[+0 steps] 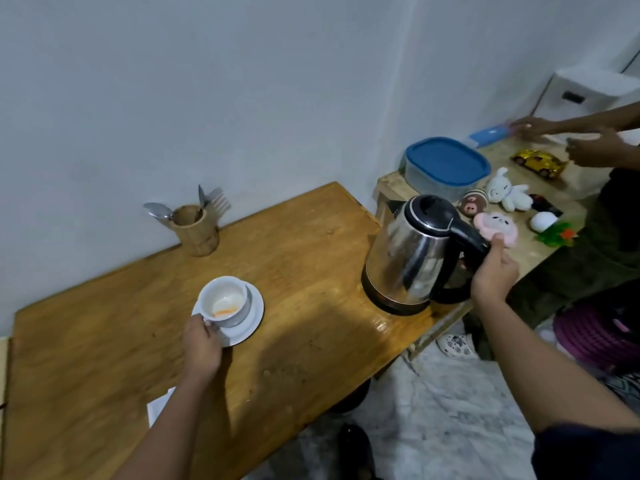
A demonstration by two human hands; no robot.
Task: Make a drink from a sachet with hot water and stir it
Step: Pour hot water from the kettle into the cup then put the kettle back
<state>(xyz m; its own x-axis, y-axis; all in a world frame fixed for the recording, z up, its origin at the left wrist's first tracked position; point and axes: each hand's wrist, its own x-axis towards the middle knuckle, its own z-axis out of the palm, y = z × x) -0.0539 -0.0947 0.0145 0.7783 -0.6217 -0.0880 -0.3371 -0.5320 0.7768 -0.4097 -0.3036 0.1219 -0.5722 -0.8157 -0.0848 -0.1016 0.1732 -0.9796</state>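
Observation:
A white cup [225, 299] stands on a white saucer [254, 311] near the middle of the wooden table [104, 341]. Orange powder lies in the bottom of the cup. My left hand [202, 344] grips the cup at its near side, by the handle. A steel electric kettle [408, 258] with a black lid and handle stands on its base at the table's right edge. My right hand [495, 275] is closed around the kettle's black handle. A white sachet or paper [157, 407] lies partly hidden under my left forearm.
A wooden holder [195, 230] with spoons and forks stands by the wall. A second table [519, 188] to the right carries a blue-lidded box [446, 164], small plush toys and a gold toy car [538, 162]. Another person's hands [568, 136] reach over it.

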